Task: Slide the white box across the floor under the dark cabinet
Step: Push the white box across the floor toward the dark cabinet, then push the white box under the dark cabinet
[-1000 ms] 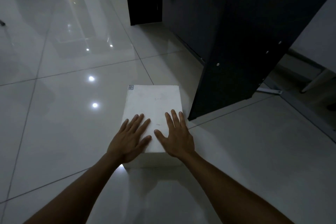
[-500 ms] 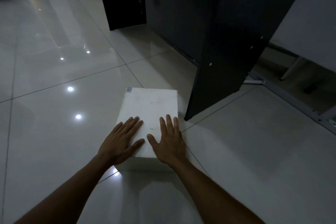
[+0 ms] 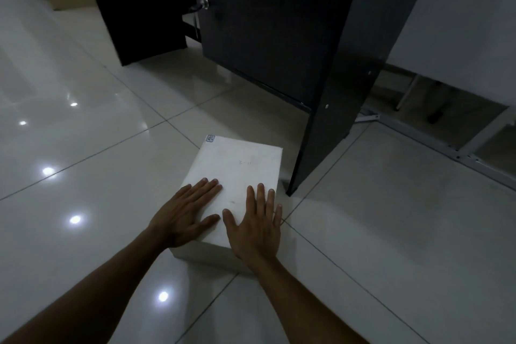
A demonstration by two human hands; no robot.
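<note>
Hands: left hand (image 3: 185,215) and right hand (image 3: 255,225) lie flat, fingers spread, on the near half of the lid; nothing gripped, likely to push rather than lift.
White box (image 3: 240,167): on the tiled floor (image 3: 92,165), just beside the dark cabinet (image 3: 282,36) panel's corner, not under it.
Hidden: gap beneath cabinet too dark to judge; corner label (image 3: 210,138) unreadable.

The floor (image 3: 97,148) was glossy pale tile with dark grout lines and reflected ceiling-light spots. A white panel (image 3: 460,22) on a metal frame (image 3: 435,142) stood toward the right edge. Lighting was dim.
</note>
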